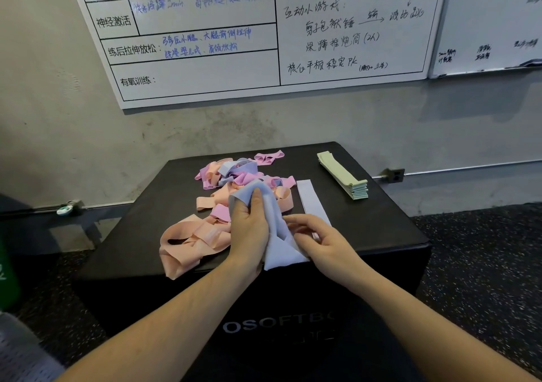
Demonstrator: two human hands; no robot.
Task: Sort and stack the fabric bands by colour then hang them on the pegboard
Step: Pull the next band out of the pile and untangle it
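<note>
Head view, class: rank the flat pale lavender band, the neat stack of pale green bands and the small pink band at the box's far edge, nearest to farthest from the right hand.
1. Flat pale lavender band, just beyond the right hand.
2. Neat stack of pale green bands, farther back, to the right.
3. Small pink band, at the far edge, behind the pile.
</note>
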